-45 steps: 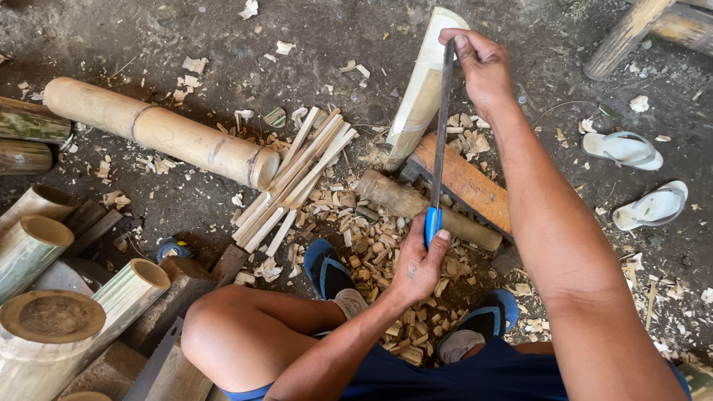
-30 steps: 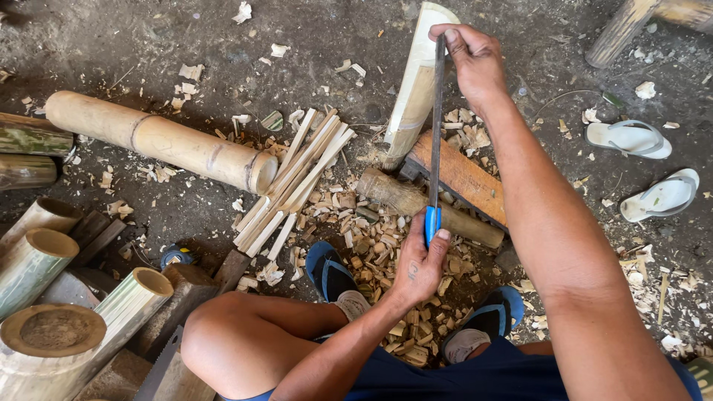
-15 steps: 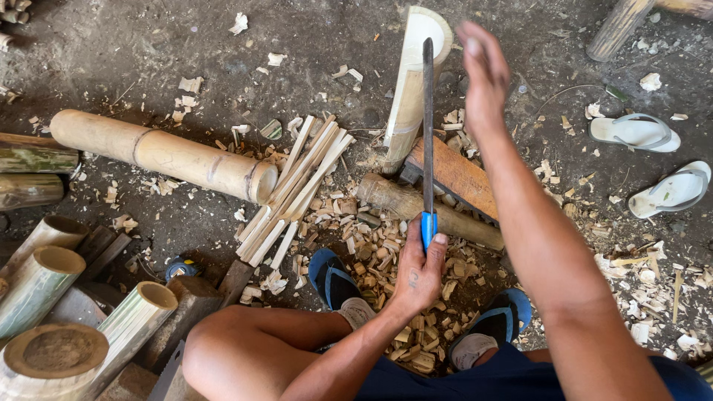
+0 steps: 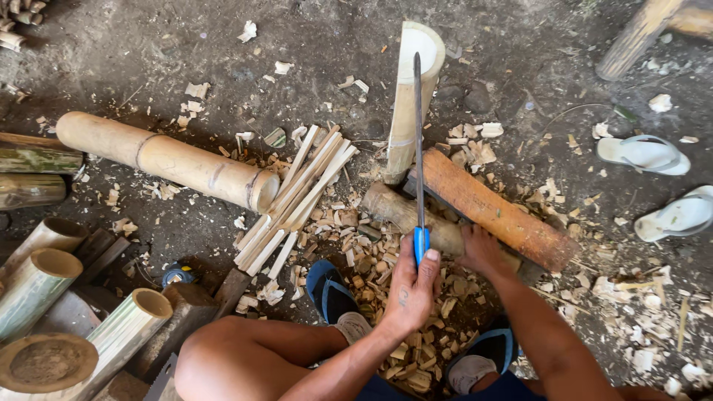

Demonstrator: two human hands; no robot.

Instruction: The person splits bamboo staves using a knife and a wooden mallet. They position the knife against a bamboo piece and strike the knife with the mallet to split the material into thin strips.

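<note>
L hand (image 4: pixel 411 286) grips blade's (image 4: pixel 418 141) blue handle, blade upright w/ edge against split bamboo (image 4: pixel 407 104); R hand (image 4: pixel 481 251) rests fingers-down on log (image 4: pixel 405 212), beside plank (image 4: pixel 490 209); strips (image 4: pixel 297 197) lie left.

Blue knife handle (image 4: pixel 421 243), pale bamboo splints (image 4: pixel 297 197), reddish-brown wood block (image 4: pixel 490 209), white sandals (image 4: pixel 645 154).

blade (image 4: pixel 418 141) tip: hidden behind split bamboo (image 4: pixel 410 96) | saw (image 4: pixel 165 379): cut by bottom edge

Left hand (image 4: pixel 410 286) gripping saw (image 4: pixel 418 141)
</note>
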